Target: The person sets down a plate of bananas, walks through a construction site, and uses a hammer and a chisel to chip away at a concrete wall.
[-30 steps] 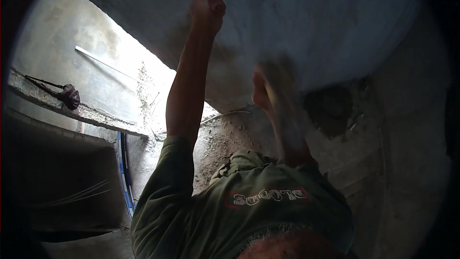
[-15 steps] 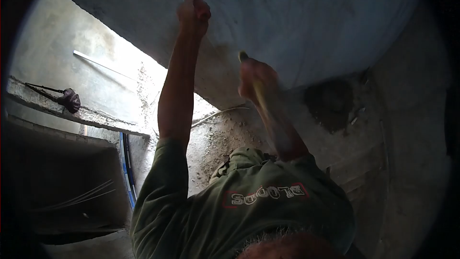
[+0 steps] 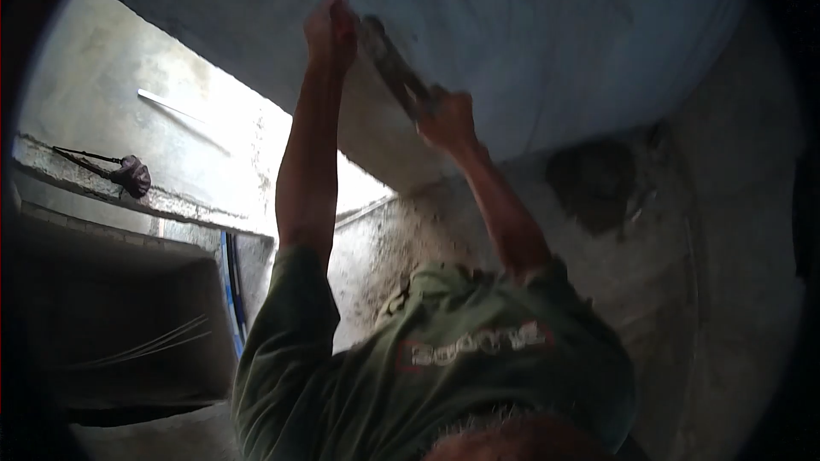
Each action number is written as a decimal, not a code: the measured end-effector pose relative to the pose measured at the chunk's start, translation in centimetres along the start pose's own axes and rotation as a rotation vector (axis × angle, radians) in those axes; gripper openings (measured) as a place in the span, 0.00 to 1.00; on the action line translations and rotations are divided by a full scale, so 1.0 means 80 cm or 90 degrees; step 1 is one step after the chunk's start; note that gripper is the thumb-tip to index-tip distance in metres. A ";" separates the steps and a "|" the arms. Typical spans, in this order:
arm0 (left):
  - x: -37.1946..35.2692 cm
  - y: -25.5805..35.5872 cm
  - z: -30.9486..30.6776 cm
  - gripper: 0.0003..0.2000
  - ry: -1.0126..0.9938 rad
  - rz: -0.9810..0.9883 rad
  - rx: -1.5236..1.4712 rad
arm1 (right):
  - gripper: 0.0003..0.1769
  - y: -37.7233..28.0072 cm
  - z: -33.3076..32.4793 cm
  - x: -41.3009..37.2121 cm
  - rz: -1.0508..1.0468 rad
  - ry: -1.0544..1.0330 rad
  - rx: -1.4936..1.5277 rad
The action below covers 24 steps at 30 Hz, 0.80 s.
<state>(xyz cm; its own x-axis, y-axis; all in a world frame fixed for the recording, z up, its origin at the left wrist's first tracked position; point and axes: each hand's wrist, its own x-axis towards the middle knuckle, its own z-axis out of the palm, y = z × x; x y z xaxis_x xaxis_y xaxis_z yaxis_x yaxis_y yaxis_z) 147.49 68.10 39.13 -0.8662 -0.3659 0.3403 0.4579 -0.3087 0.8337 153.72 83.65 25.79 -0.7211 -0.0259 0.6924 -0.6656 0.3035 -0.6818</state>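
My left hand (image 3: 331, 32) is raised against the grey wall surface (image 3: 530, 43), its fingers closed in a fist. What it grips is hidden by the fingers, and I cannot tell what it is. Lower and to the right, my right hand (image 3: 448, 122) is wrapped round the end of a dark, blurred hammer (image 3: 393, 67). The hammer slants up and left from that hand, and its far end lies close beside my left fist. Both arms reach forward from a green T-shirt (image 3: 470, 384) with lettering on the chest.
Bright light falls through an opening on the left. A dark bag (image 3: 131, 176) lies on a rough ledge (image 3: 184, 209), near a pale strip (image 3: 171, 105). Blue-and-black lengths (image 3: 229, 290) stand beside a dark recess with thin rods (image 3: 162, 343). A dark patch (image 3: 589, 183) marks the floor at right.
My right hand has swung the hammer from lying back along the forearm to pointing up and left, beside my left fist. My left hand has shifted slightly left and down.
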 end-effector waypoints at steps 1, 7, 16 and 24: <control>0.002 0.003 0.006 0.12 0.011 -0.013 0.003 | 0.14 -0.017 -0.019 0.002 -0.061 0.058 0.048; 0.011 -0.014 -0.018 0.13 -0.005 -0.060 0.032 | 0.13 0.009 0.013 -0.023 -0.241 0.055 -0.067; 0.007 -0.022 -0.034 0.13 -0.064 -0.052 -0.030 | 0.11 0.004 -0.001 -0.020 -0.289 0.159 0.081; 0.012 0.001 -0.016 0.12 0.044 -0.061 -0.041 | 0.15 0.001 -0.021 -0.003 -0.197 0.084 0.114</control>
<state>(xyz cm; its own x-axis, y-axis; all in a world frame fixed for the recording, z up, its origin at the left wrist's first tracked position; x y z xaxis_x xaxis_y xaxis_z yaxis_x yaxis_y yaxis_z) 146.94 66.58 38.98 -0.8921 -0.3906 0.2272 0.3869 -0.4006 0.8305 154.13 85.28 25.96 -0.4571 0.0366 0.8887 -0.8796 0.1293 -0.4578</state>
